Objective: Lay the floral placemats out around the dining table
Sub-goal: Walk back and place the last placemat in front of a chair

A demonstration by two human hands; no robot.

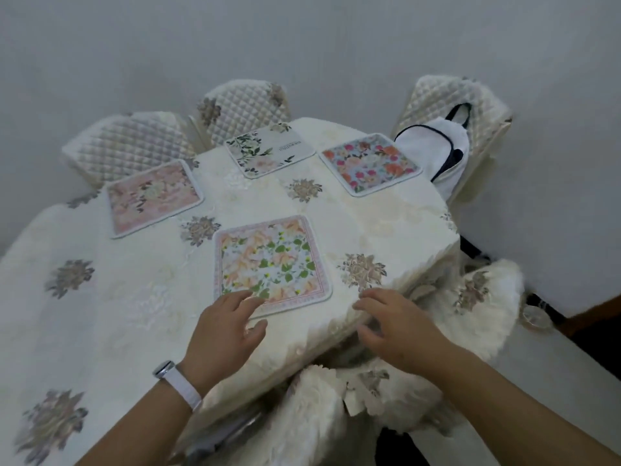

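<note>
Floral square fabric placemats (pixel 369 163): four laid (likely nearly done). Left hand (pixel 223 326) fingers straight, touching nearest mat's (pixel 273 264) near corner; right hand (pixel 400 326) relaxed, empty, at cream tablecloth's (pixel 134 297) edge.

This is a home dining room, centred on a dining table (pixel 111 324) draped in a cream cloth embroidered with flowers. On the table lie four floral placemats (pixel 272 260), one toward each seat. Chairs in quilted covers (pixel 245 105) stand just beyond the table's far edge. Another chair at its far right corner carries a white backpack (pixel 437 146). Fluffy seat cushions (pixel 480 297) sit beside the table's right edge. A plain pale wall (pixel 302 35) rises behind the table.
</note>
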